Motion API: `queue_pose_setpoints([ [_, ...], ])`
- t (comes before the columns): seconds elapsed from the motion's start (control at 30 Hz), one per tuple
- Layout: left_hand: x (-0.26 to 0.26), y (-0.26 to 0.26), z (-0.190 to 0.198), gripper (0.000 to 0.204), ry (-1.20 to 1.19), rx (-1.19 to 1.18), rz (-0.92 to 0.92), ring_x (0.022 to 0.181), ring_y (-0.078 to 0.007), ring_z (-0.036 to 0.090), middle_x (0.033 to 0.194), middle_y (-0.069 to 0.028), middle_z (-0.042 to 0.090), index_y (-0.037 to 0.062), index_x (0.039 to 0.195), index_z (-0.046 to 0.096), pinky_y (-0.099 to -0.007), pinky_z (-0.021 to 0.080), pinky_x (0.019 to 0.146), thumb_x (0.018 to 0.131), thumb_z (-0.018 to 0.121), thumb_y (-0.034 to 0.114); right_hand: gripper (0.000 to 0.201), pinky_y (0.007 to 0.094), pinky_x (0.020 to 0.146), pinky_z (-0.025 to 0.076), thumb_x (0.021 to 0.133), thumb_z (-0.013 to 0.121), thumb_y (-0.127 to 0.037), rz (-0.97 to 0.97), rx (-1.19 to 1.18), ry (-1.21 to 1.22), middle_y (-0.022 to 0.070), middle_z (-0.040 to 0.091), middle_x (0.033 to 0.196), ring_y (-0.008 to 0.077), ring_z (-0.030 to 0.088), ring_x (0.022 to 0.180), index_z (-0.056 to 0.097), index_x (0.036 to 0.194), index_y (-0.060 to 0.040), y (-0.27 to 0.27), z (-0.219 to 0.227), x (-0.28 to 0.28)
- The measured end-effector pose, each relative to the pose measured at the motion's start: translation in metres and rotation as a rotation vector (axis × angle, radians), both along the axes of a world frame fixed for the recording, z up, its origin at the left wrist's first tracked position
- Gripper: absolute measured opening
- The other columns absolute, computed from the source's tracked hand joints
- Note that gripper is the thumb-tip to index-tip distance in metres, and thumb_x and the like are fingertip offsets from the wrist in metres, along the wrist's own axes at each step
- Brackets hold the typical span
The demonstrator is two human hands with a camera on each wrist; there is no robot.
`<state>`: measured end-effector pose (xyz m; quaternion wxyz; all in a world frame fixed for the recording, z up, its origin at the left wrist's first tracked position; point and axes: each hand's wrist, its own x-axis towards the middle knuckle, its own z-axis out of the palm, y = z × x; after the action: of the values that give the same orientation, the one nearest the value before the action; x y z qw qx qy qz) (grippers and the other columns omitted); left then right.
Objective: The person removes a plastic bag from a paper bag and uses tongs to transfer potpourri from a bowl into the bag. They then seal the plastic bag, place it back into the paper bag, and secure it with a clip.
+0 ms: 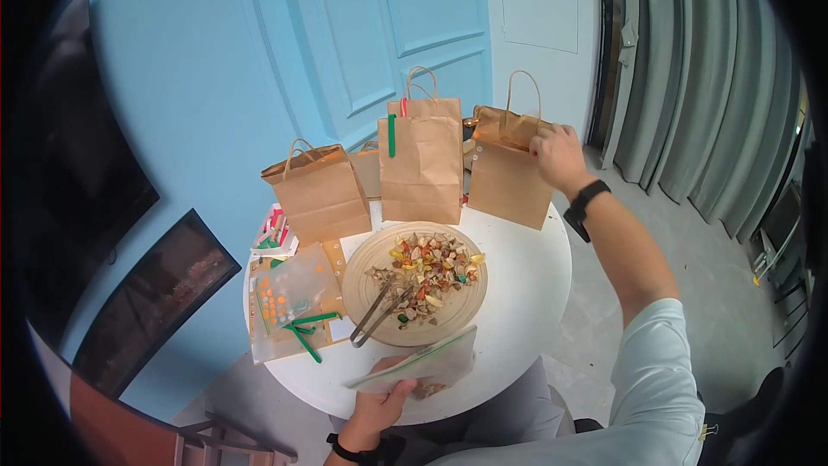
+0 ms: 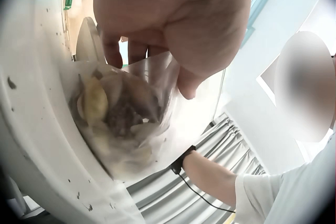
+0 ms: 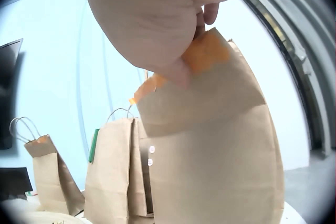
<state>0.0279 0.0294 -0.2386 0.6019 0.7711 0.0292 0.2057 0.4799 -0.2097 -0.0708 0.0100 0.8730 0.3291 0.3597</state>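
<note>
My right hand point(image 1: 559, 158) pinches the top edge of the right-hand brown paper bag point(image 1: 509, 177); in the right wrist view the thumb of the hand point(image 3: 163, 29) lies on the outside of the bag point(image 3: 210, 145), by an orange patch on its rim. Low at the table's front, my left hand point(image 1: 379, 401) holds a clear zip bag point(image 1: 448, 361) between thumb and fingers. Mixed pieces, one of them yellow, show through that zip bag point(image 2: 123, 113) in the left wrist view. Beside it stands a round tray point(image 1: 355, 272) of shells or dried pieces, with metal tongs point(image 1: 373, 315) resting on it.
Two more paper bags point(image 1: 323, 194) point(image 1: 421, 168) stand at the back, the middle one with a green clip point(image 1: 392, 135). On the left of the white table point(image 1: 526, 276) lie a clear bag with orange dots point(image 1: 297, 280), green clips point(image 1: 306, 343) and a small box point(image 1: 274, 233).
</note>
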Motion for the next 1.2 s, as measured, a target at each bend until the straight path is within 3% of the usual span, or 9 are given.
queue_pose_setpoints([
  [0.13, -0.003, 0.003, -0.01, 0.03, -0.063, 0.055, -0.026, 0.112, -0.0255, 0.067, 0.125, -0.0151, 0.068, -0.0028, 0.127, 0.068, -0.0351, 0.053, 0.096, 0.1, 0.07, 0.008, 0.009, 0.0434, 0.089, 0.049, 0.086, 0.059, -0.011, 0.191, 0.067, -0.073, 0.0096, 0.063, 0.104, 0.0287, 0.06, 0.104, 0.066, 0.089, -0.0061, -0.019, -0.014, -0.066],
  [0.2, -0.003, 0.003, -0.014, 0.029, -0.067, 0.03, -0.058, 0.112, -0.0248, 0.067, 0.124, -0.0148, 0.069, -0.0029, 0.128, 0.067, -0.0349, 0.053, 0.096, 0.101, 0.069, 0.008, 0.012, 0.0436, 0.086, 0.049, 0.087, 0.058, -0.009, 0.25, 0.109, -0.13, 0.0113, 0.06, 0.108, 0.0297, 0.058, 0.105, 0.063, 0.097, -0.0047, -0.022, -0.013, -0.073],
  [0.37, -0.001, -0.004, -0.004, 0.027, -0.074, 0.024, -0.027, 0.11, -0.0238, 0.067, 0.122, -0.0142, 0.07, -0.0033, 0.125, 0.068, -0.0349, 0.053, 0.096, 0.101, 0.069, 0.009, 0.028, 0.043, 0.091, 0.05, 0.093, 0.054, -0.009, 0.161, 0.174, -0.23, 0.0102, 0.061, 0.116, 0.0296, 0.059, 0.112, 0.062, 0.119, -0.0046, -0.009, -0.013, -0.021],
  [0.47, -0.005, -0.004, -0.004, 0.027, -0.044, 0.003, -0.009, 0.11, -0.0237, 0.067, 0.122, -0.0141, 0.07, -0.0033, 0.125, 0.069, -0.0353, 0.053, 0.095, 0.101, 0.069, 0.01, 0.031, 0.0422, 0.094, 0.05, 0.096, 0.053, -0.01, 0.01, 0.197, -0.147, 0.0092, 0.061, 0.117, 0.0285, 0.059, 0.115, 0.063, 0.124, -0.0052, -0.002, -0.009, 0.011],
  [0.6, -0.001, 0.001, -0.006, 0.026, -0.097, 0.116, -0.011, 0.111, -0.0237, 0.067, 0.122, -0.014, 0.07, -0.0034, 0.124, 0.069, -0.0356, 0.053, 0.095, 0.101, 0.07, 0.01, 0.025, 0.0436, 0.093, 0.049, 0.094, 0.054, -0.009, -0.028, 0.121, -0.181, 0.0098, 0.062, 0.117, 0.0281, 0.061, 0.111, 0.062, 0.118, -0.0075, 0.007, -0.012, 0.032],
  [0.7, -0.003, 0.006, -0.01, 0.028, -0.005, 0.07, -0.043, 0.113, -0.0239, 0.067, 0.123, -0.0138, 0.069, -0.0034, 0.123, 0.069, -0.0354, 0.053, 0.096, 0.099, 0.073, 0.009, 0.02, 0.0441, 0.09, 0.048, 0.093, 0.056, -0.009, -0.083, 0.248, -0.148, 0.009, 0.063, 0.113, 0.0279, 0.061, 0.108, 0.064, 0.111, -0.0074, 0.011, -0.012, 0.038],
  [0.93, -0.003, 0.007, -0.018, 0.039, 0.015, -0.012, -0.1, 0.114, -0.0232, 0.066, 0.126, -0.0137, 0.066, -0.0028, 0.129, 0.064, -0.0352, 0.053, 0.098, 0.094, 0.079, 0.007, 0.011, 0.0436, 0.085, 0.047, 0.092, 0.058, -0.01, -0.024, 0.124, -0.065, 0.0076, 0.064, 0.098, 0.0281, 0.063, 0.095, 0.067, 0.097, -0.0073, 0.004, -0.021, 0.032],
  [1.1, -0.005, 0.009, -0.02, 0.038, 0.013, -0.015, -0.107, 0.118, -0.0229, 0.065, 0.129, -0.0133, 0.065, -0.002, 0.131, 0.064, -0.0354, 0.052, 0.101, 0.095, 0.075, 0.003, 0.008, 0.0428, 0.087, 0.047, 0.088, 0.067, -0.007, 0.14, 0.241, -0.163, 0.0082, 0.065, 0.102, 0.0306, 0.061, 0.093, 0.066, 0.096, -0.0068, -0.007, 0.001, -0.026],
  [1.2, 0.0, 0.006, -0.004, 0.045, -0.073, 0.179, -0.137, 0.121, -0.0229, 0.064, 0.133, -0.0142, 0.064, -0.002, 0.138, 0.059, -0.0363, 0.052, 0.103, 0.095, 0.071, 0.002, 0.004, 0.0423, 0.087, 0.049, 0.087, 0.062, -0.007, 0.319, 0.19, -0.264, 0.0091, 0.063, 0.1, 0.0273, 0.064, 0.092, 0.063, 0.091, -0.0067, -0.021, 0.011, -0.094],
])
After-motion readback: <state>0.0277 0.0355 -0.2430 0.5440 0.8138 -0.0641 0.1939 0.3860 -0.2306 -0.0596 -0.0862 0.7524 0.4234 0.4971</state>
